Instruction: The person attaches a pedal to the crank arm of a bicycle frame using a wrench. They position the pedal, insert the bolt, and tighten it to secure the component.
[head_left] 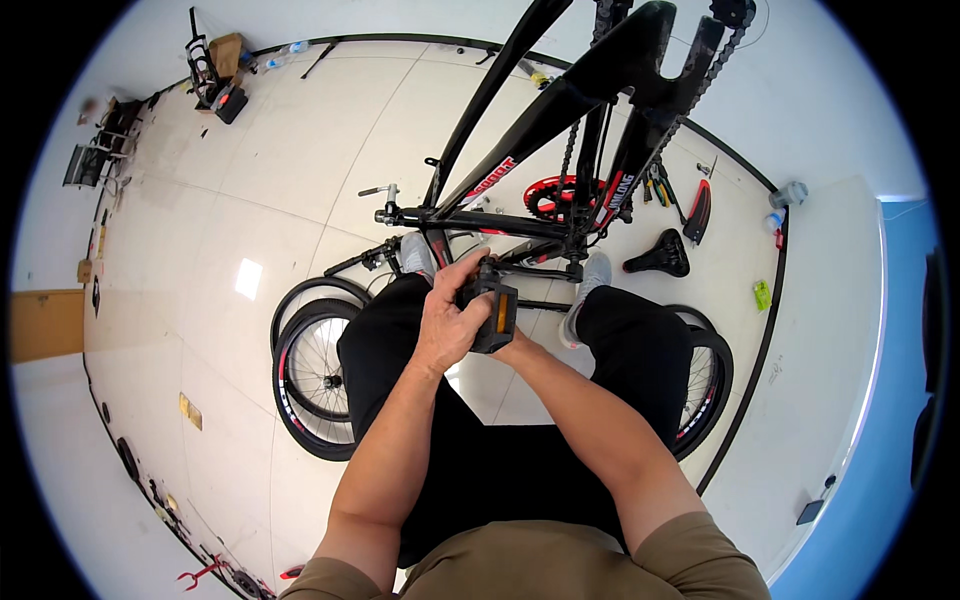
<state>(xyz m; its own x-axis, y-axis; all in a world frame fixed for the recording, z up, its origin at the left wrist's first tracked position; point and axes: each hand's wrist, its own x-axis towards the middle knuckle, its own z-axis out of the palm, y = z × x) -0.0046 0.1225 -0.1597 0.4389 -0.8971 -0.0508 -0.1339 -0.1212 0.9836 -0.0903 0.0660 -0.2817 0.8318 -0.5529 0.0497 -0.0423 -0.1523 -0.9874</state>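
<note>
Between my knees a black bicycle pedal point(484, 338) with an orange reflector is held up in front of the bike. My left hand point(448, 318) is closed around its left side, thumb pressed against the body. Coming in from the right, my right hand point(515, 347) is against the pedal's far lower side; the pedal hides its fingers. Just beyond stands the black bicycle frame point(545, 118) with red and white lettering. A red chainring point(541, 200) and a hanging chain point(722, 62) show on it.
Wheels lie left point(330, 345) and right point(718, 385) of my legs. A black saddle point(660, 254), a red-black mudguard point(699, 212) and pliers point(660, 186) lie on the floor at right. Boxes and bike parts line the far left wall, near a black toolbox point(230, 103).
</note>
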